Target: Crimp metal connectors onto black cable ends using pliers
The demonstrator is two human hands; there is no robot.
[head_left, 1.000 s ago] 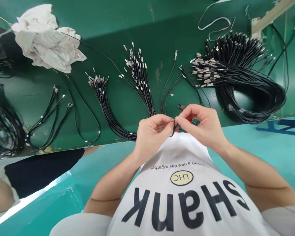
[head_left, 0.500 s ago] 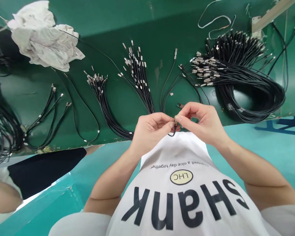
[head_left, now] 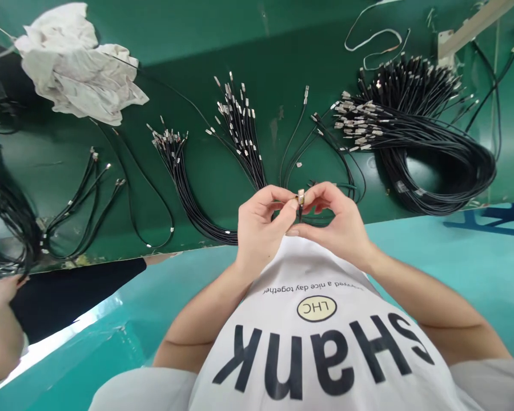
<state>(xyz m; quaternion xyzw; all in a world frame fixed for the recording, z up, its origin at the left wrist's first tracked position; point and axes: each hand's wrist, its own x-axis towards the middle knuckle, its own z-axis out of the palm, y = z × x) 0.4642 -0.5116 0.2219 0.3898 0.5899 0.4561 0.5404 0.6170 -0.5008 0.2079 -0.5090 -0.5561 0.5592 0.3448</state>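
Note:
Between my two hands, near the front edge of the bench, is the metal connector end of a black cable [head_left: 300, 197], pointing up. My left hand [head_left: 265, 225] pinches it from the left with thumb and forefinger. From the other side, my right hand [head_left: 338, 225] grips the same connector with its fingertips, thumb lower down by the cable. Part of the cable is hidden behind my fingers. Just beyond my left hand lies a bundle of black cables [head_left: 246, 140] with metal ends. A few loose cables [head_left: 340, 151] lie beyond my right hand.
Large coiled cable bundles [head_left: 445, 154] lie at the right, beneath a beige bracket [head_left: 475, 34]. Another bundle [head_left: 188, 197] curves to the left of my hands. A white cloth [head_left: 77, 68] lies at the back left. A co-worker's arm [head_left: 0, 331] is at the left edge.
My hands have shifted slightly left and up, and the connector now stands upright between my fingers. My right thumb has moved lower. At the left, the co-worker's hand has come into view by the cables.

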